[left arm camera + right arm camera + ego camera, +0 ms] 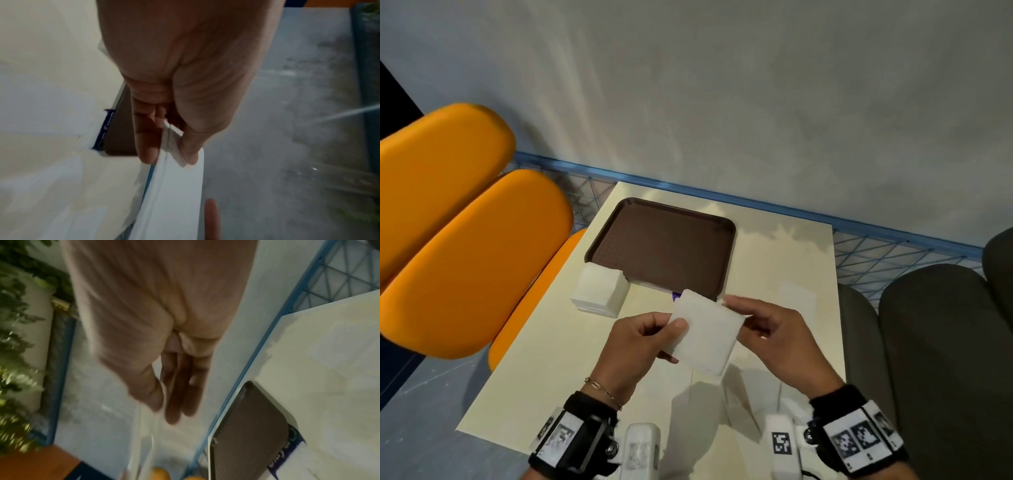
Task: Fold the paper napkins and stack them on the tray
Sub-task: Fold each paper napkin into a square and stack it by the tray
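A: Head view, item one: napkin (705, 334), white, square, held above the table (774, 260), clear of it. Left hand (643, 342) pinches its left edge, thumb on top, fingers curled beneath. Right hand (767, 329) meets the right edge; whether those fingers grasp or only steady it, I cannot tell.

B: Left wrist view confirms the pinch: thumb and forefinger clamp the napkin (174, 186) at its corner, layered edges showing between them. The right wrist view is blurred; fingers (179, 386) look fairly straight and close together, with a thin pale sheet edge just past the tips.

A: Step in hand, as I judge it: starting a fold. Advice: keep both pinches at the corners, bring one edge squarely over to the other, match corners before pressing, then run a fingertip along the crease. Thin paper, so light pressure; a hard pull likely tears or skews it.

B: Item two: tray (664, 246), brown, beyond the fingertips, nothing on it. So no folded napkins stacked yet.

A: Item three: napkin stack (601, 289), white, beyond the left fingers, touching the tray's near left corner. A purple scrap of wrapper (675, 295) peeks out just past the held napkin.

B: Surface: cream tabletop, smooth, glossy enough to reflect. Room: grey wall (722, 85), blue wire railing (893, 246) behind the table, orange chairs (465, 240) left of the hands, dark grey seats (928, 342) to the right.
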